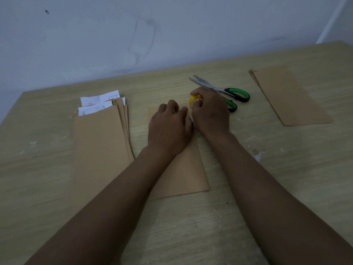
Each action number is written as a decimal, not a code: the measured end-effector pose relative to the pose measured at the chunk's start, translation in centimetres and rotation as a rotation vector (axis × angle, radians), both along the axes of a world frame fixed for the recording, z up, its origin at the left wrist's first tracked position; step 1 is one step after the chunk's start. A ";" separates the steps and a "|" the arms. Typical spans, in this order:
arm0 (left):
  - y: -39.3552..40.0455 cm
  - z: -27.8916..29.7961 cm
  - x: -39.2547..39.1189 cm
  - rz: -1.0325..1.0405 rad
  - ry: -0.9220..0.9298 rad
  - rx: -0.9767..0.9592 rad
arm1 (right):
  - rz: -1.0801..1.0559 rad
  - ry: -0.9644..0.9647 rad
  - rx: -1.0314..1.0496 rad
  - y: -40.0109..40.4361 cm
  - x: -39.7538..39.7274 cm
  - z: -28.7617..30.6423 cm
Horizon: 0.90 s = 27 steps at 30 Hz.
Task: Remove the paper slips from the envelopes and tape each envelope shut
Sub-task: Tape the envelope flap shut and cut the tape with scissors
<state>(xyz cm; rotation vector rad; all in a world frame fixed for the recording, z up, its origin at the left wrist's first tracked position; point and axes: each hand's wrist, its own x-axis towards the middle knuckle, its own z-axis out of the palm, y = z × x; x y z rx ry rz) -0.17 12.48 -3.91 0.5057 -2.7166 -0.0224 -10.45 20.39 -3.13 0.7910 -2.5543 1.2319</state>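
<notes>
Envelope (183, 169) long axis runs toward wall. Left hand (169, 127) presses its far end, fingers curled; right hand (210, 111) just beside pinches tape roll (193, 99).

Scissors (223, 91) lie on table (286, 188), green-and-black handles toward right, blades pointing left toward wall (172, 31). Blades slightly apart. Table light wood grain, pale scuffs scattered over top. Wall pale, dark speck upper left, faint curved scribble mid-way.

Scissors (227, 92) lie just behind the hands, blocking the way back. Bare desk (257, 146) lies open between the middle envelope (183, 173) and the right stack (288, 96); the left stack (101, 134) crowds the other side.
</notes>
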 end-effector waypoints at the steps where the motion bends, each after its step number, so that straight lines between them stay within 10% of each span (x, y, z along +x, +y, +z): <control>1: -0.1 0.0 0.0 0.009 -0.007 0.009 | 0.004 0.001 -0.005 -0.1 -0.1 0.1; 27: -1.0 0.4 0.0 0.035 -0.094 0.013 | 0.051 0.071 -0.168 -0.5 -0.3 0.1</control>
